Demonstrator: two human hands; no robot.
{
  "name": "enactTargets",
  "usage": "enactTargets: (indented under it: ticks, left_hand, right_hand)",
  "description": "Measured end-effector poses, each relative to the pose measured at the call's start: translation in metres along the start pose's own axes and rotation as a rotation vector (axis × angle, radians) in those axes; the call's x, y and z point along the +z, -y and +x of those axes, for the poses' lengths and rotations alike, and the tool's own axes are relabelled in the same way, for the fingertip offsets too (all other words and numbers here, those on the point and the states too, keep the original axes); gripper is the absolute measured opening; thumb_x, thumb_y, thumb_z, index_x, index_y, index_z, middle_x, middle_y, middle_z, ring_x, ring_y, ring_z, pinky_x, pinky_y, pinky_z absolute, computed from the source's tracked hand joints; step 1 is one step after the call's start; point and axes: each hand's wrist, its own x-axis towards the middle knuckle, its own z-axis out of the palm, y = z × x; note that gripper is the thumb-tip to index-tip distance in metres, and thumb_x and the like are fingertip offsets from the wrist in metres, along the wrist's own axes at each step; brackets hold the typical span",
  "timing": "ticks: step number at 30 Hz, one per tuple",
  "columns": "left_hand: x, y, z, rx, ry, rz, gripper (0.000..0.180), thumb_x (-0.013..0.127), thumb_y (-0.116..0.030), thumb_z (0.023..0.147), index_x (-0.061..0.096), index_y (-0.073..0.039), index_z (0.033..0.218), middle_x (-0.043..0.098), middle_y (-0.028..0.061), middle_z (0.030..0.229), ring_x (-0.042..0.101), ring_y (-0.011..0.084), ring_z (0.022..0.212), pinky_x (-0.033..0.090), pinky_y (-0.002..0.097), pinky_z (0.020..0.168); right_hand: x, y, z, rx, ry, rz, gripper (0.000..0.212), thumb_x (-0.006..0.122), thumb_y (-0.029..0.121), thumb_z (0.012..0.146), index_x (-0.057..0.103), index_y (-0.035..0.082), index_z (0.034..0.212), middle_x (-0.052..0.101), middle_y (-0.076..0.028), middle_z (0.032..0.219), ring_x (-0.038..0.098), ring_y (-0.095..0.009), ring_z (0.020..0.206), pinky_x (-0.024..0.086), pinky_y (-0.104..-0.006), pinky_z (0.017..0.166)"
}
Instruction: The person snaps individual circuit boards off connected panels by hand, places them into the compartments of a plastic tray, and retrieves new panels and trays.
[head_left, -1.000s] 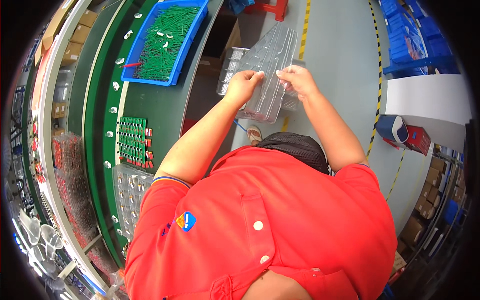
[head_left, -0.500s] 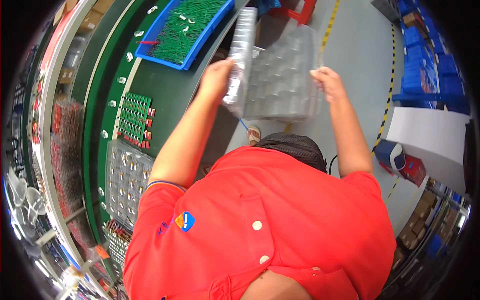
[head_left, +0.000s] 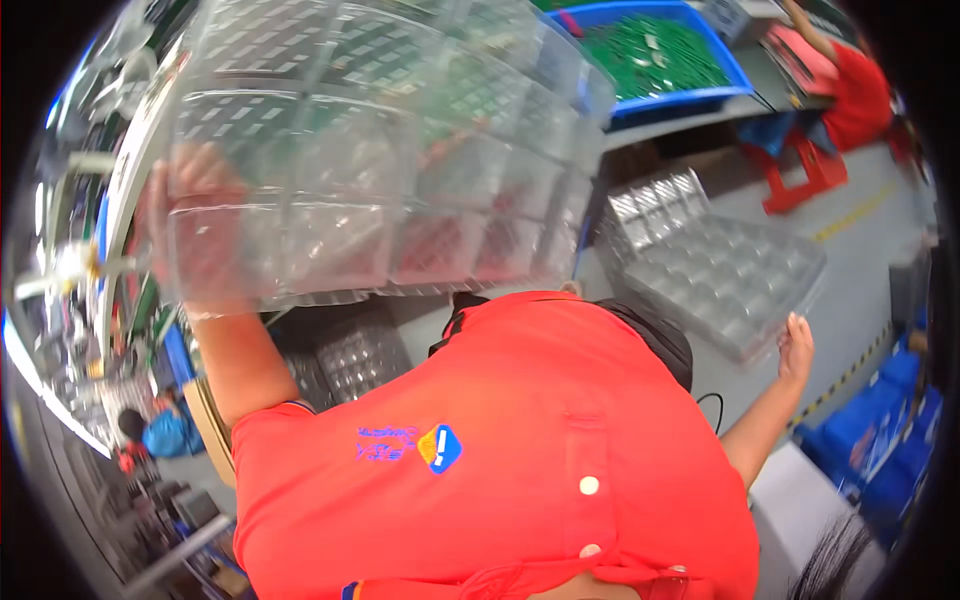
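A large clear plastic compartment tray (head_left: 345,190) is tilted up at the upper left, with my left hand (head_left: 200,220) gripping its left end. Through the plastic that hand looks blurred, and part of the grip is hidden. On the right sits a stack of similar clear trays (head_left: 735,275), with another stack of clear trays (head_left: 660,210) against its far left side. My right hand (head_left: 796,348) is just beside the near right corner of the larger stack, fingers stretched upward and holding nothing that I can see.
A blue bin (head_left: 675,103) of green cable-like pieces stands on the bench beyond. Another person in red (head_left: 860,95) is at the far right, near a red stool (head_left: 800,178). More clear trays (head_left: 360,360) lie low by my left arm. Blue bins (head_left: 890,420) line the right.
The view has turned left. Both hands were on the tray stack; now it rests at the right, released by my right hand, while my left hand holds up a clear tray.
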Motion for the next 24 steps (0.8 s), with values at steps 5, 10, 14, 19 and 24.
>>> enactTargets:
  ticks: [5,10,14,19,24]
  left_hand:
    - [0.016,-0.078,-0.076,0.379,-0.783,0.609,0.033,0.042,-0.029,0.088,0.049,-0.003,0.108,0.056,0.0068,0.086,0.053,0.0188,0.079,0.046,0.0365,0.072]
    - [0.004,-0.053,-0.078,0.422,-0.618,1.302,0.025,0.051,-0.023,0.084,0.059,-0.001,0.092,0.059,0.0101,0.080,0.057,0.0153,0.071,0.046,0.0283,0.068]
    - [-0.092,0.049,-0.025,-0.182,-0.505,1.820,0.028,0.057,-0.027,0.080,0.058,-0.001,0.087,0.060,0.0124,0.082,0.056,0.0243,0.074,0.043,0.0344,0.068]
    - [-0.230,0.142,-0.026,-0.142,-0.444,1.841,0.035,0.055,-0.036,0.080,0.058,-0.007,0.099,0.056,0.0158,0.102,0.052,0.0331,0.096,0.041,0.0385,0.081]
    - [-0.298,0.152,-0.045,-0.109,-0.380,2.109,0.057,0.054,-0.043,0.078,0.039,-0.018,0.127,0.027,0.0133,0.137,0.025,0.0307,0.126,0.015,0.0554,0.099]
  right_hand:
    - [0.031,0.012,0.008,-0.029,0.075,-0.060,0.010,0.056,0.016,0.084,0.050,0.011,0.077,0.044,0.005,0.062,0.039,-0.003,0.053,0.029,-0.0163,0.045]
    - [0.055,0.025,0.007,-0.048,0.068,-0.091,0.011,0.058,0.017,0.082,0.051,0.010,0.077,0.044,0.004,0.061,0.039,-0.004,0.051,0.029,-0.0162,0.046]
    - [0.078,0.021,-0.004,-0.045,-0.037,-0.115,0.011,0.059,0.017,0.081,0.051,0.011,0.076,0.045,0.004,0.061,0.040,-0.003,0.050,0.030,-0.0162,0.044]
    - [0.085,0.019,-0.031,-0.025,-0.216,-0.144,0.010,0.060,0.015,0.080,0.052,0.011,0.074,0.046,0.005,0.061,0.041,-0.003,0.049,0.032,-0.0164,0.042]
    - [0.096,0.022,-0.056,-0.044,-0.340,-0.136,0.011,0.061,0.015,0.079,0.053,0.011,0.073,0.047,0.005,0.059,0.043,-0.003,0.049,0.030,-0.0166,0.040]
